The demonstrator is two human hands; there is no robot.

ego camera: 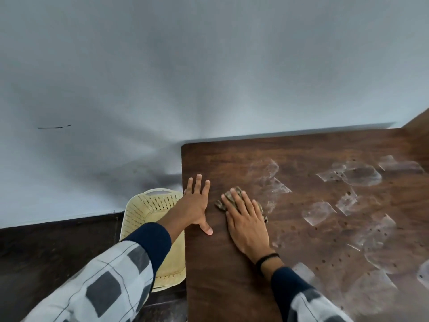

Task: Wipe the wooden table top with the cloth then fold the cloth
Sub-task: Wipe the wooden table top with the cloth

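A dark wooden table top [232,270] fills the lower right of the head view. A small crumpled brown patterned cloth [235,194] lies near the table's left edge. My right hand [246,219] lies flat on top of the cloth with straight fingers, pressing it down; most of the cloth is hidden under the palm. My left hand [197,203] rests flat at the table's left edge, fingers spread, just left of the cloth and not touching it.
Several pale tape-like residue patches [320,212] and small dark spots mark the table to the right. A cream perforated plastic basket [151,210] stands on the dark floor left of the table. A white wall runs behind.
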